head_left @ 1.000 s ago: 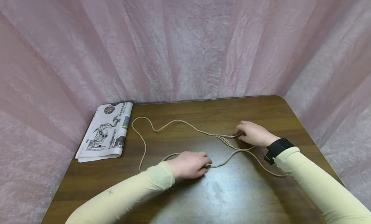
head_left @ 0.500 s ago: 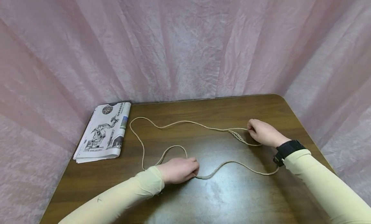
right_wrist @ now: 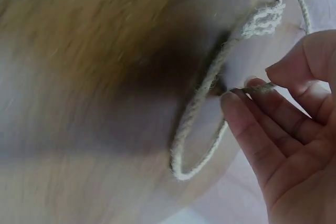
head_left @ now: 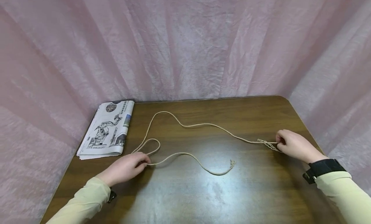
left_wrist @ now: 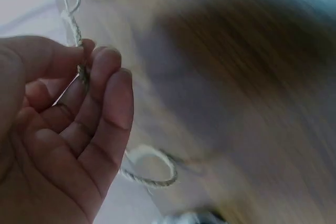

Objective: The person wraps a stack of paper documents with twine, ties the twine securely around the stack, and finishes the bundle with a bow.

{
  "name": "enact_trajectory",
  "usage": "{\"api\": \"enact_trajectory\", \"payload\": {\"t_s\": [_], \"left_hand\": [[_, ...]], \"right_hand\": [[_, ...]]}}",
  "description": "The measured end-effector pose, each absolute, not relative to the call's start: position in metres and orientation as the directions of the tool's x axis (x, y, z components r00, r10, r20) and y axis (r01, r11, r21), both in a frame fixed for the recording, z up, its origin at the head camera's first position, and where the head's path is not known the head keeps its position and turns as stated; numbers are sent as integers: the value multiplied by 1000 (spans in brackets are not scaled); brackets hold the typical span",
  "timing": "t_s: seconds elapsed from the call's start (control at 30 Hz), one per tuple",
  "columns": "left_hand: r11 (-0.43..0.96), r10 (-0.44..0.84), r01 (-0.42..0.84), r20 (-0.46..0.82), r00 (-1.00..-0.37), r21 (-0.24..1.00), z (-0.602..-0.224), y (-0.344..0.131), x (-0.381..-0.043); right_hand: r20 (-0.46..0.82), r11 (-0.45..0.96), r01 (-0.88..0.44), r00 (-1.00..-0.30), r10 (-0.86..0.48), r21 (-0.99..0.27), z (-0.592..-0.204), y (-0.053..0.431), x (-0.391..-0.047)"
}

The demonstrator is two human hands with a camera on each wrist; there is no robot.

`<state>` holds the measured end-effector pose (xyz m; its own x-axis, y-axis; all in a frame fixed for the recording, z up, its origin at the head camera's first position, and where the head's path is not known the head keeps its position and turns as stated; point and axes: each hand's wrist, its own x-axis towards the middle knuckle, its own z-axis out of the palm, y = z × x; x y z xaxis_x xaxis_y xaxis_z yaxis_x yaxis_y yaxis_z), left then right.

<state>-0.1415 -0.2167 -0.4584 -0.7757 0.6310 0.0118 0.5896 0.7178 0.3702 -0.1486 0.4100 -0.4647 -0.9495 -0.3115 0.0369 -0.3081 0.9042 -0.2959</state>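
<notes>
A thin beige rope (head_left: 213, 124) winds across the brown table between the two hands. At the left front, the left hand (head_left: 126, 167) pinches it between thumb and fingers; the left wrist view shows the rope (left_wrist: 76, 27) passing under the thumb. A small loop (head_left: 157, 143) lies just behind that hand. From its fingertips one length runs right to a frayed end (head_left: 232, 163). The right hand (head_left: 297, 146) pinches the rope near its other, unravelled end (head_left: 268, 144). In the right wrist view this frayed end (right_wrist: 265, 18) hangs from a bend below the fingers.
A folded newspaper (head_left: 107, 129) lies at the table's left back corner, close behind the left hand. Pink curtains (head_left: 185, 46) hang along the back and both sides of the wooden table (head_left: 185, 198).
The left hand has moved left and toward the front, drawing rope along. The right hand has moved right with its end. One frayed end now lies in the open on the table.
</notes>
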Motion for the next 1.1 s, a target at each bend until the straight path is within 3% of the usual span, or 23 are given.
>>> {"api": "enact_trajectory", "payload": {"t_s": [0.2, 0.33, 0.43, 0.63, 0.8, 0.9, 1.0, 1.1], "left_hand": [[792, 568, 519, -80, -819, 322, -441, -254, -137], [814, 524, 489, -33, -851, 314, -432, -257, -142], [833, 488, 469, 9, -873, 293, -434, -245, -152], [877, 449, 424, -70, -891, 227, -451, -213, -159], [832, 526, 515, -1, -850, 207, -465, -203, -150], [816, 517, 485, -20, -856, 314, -465, -204, -142], [823, 438, 361, -86, -895, 438, -463, -206, -134], [836, 379, 274, -139, -915, 476, -465, -209, -128]], "right_hand": [[-39, 935, -282, -954, -297, -213, -459, 418, -139], [-4, 939, -279, -958, -286, -200, -452, 405, -142], [56, 921, -314, -949, -310, -230, -449, 378, -153], [96, 861, -429, -903, -419, -274, -463, 299, -189], [54, 860, -414, -907, -418, -297, -480, 265, -205], [68, 873, -370, -927, -369, -318, -487, 262, -208], [77, 869, -345, -937, -341, -354, -490, 264, -207], [40, 845, -306, -946, -322, -439, -488, 267, -203]]}}
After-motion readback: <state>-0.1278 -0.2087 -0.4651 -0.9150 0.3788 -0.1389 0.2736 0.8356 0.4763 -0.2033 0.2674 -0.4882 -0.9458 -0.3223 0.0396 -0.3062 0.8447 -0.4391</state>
